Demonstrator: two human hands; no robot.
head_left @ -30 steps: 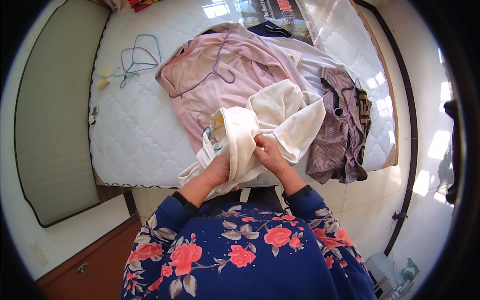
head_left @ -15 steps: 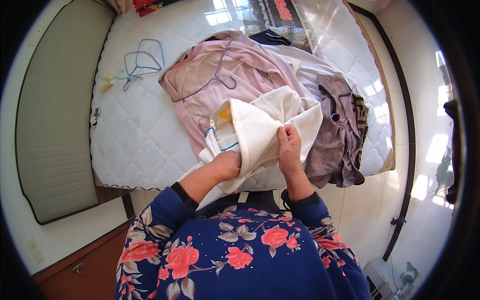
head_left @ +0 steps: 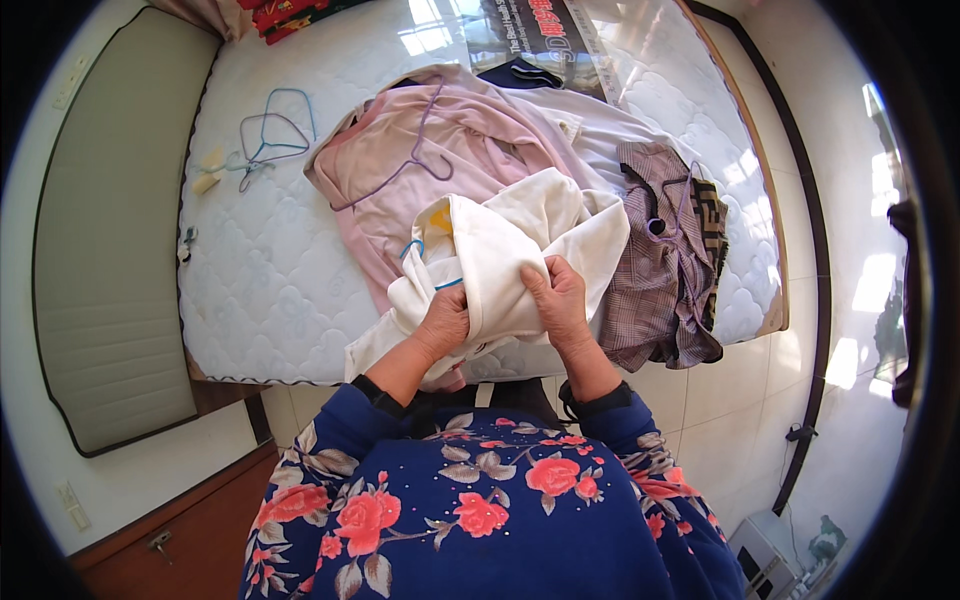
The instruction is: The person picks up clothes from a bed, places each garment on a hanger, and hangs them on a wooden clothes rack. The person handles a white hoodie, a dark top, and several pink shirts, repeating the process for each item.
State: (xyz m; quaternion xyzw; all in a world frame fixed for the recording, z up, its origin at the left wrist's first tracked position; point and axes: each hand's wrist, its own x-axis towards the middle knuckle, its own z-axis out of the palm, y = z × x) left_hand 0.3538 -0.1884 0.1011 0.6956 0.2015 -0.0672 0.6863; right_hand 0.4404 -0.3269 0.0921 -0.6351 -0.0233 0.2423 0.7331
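A thick white garment [head_left: 515, 240] with a yellow patch inside is bunched up in front of me at the near edge of the bed. Part of a blue hanger [head_left: 411, 247] shows within its folds. My left hand [head_left: 447, 322] is closed on the cloth by the garment's thick edge, its fingertips partly hidden in the fabric. My right hand [head_left: 558, 303] pinches the cloth between thumb and fingers a little farther right. Just beyond lies a pink long-sleeved top [head_left: 470, 130], with a purple hanger [head_left: 415, 155] resting across it.
A checked brown garment [head_left: 650, 255] with a purple hanger lies to the right. Two more hangers [head_left: 270, 150] rest on the white mattress [head_left: 260, 270] at the left. Dark folded cloth [head_left: 520, 75] and clear plastic packaging [head_left: 590, 50] are at the back. A padded grey headboard [head_left: 120, 230] stands left.
Both hands have shifted slightly left with the white garment, the right hand also a bit lower. Its thumb now lies across the cloth. The whole bed sits slightly farther left in view.
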